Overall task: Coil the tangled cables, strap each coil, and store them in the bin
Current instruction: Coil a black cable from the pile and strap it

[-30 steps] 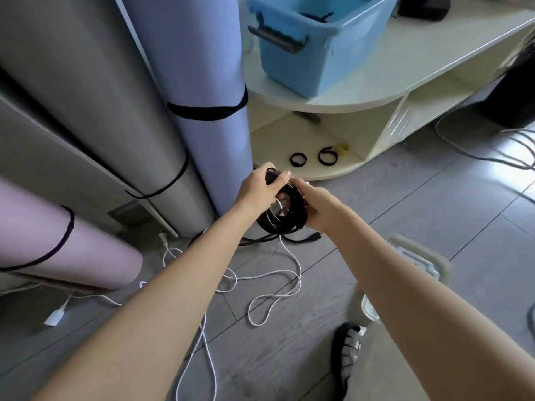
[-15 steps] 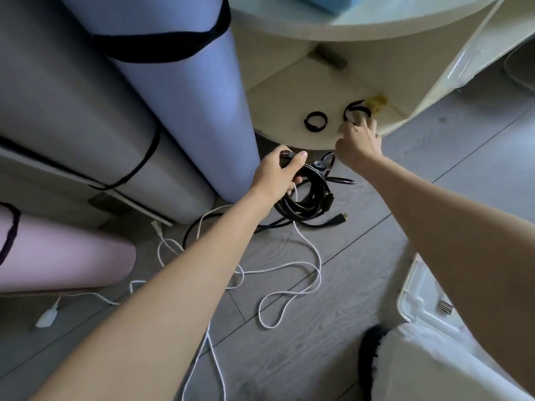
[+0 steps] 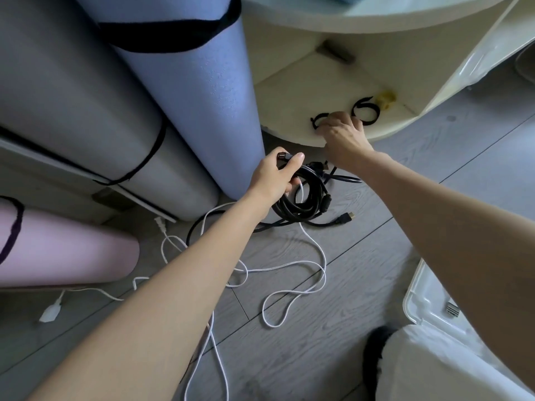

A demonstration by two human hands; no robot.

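Note:
My left hand [image 3: 276, 176] grips a coil of black cable [image 3: 307, 202] just above the grey floor, thumb pressed on a connector at the top of the coil. A loose end with a gold-tipped plug [image 3: 346, 219] trails on the floor to the right. My right hand [image 3: 343, 131] reaches onto the low shelf [image 3: 292, 91], its fingers on a small black strap loop [image 3: 318, 120]. A second black strap [image 3: 365, 111] lies just to the right of that hand. A tangled white cable [image 3: 295, 267] sprawls on the floor below the coil. The bin is only a blue sliver at the top edge.
Rolled mats, blue [image 3: 197, 91], grey [image 3: 72, 91] and pink [image 3: 58, 250], lean at the left, bound with black straps. A white plastic lid [image 3: 425, 299] lies on the floor at the lower right. A yellow scrap [image 3: 386, 98] sits on the shelf's back corner.
My right hand left the coil, reached to the shelf near the right strap, then shifted left onto the left strap loop. The left hand alone keeps the coil. The view tilted down.

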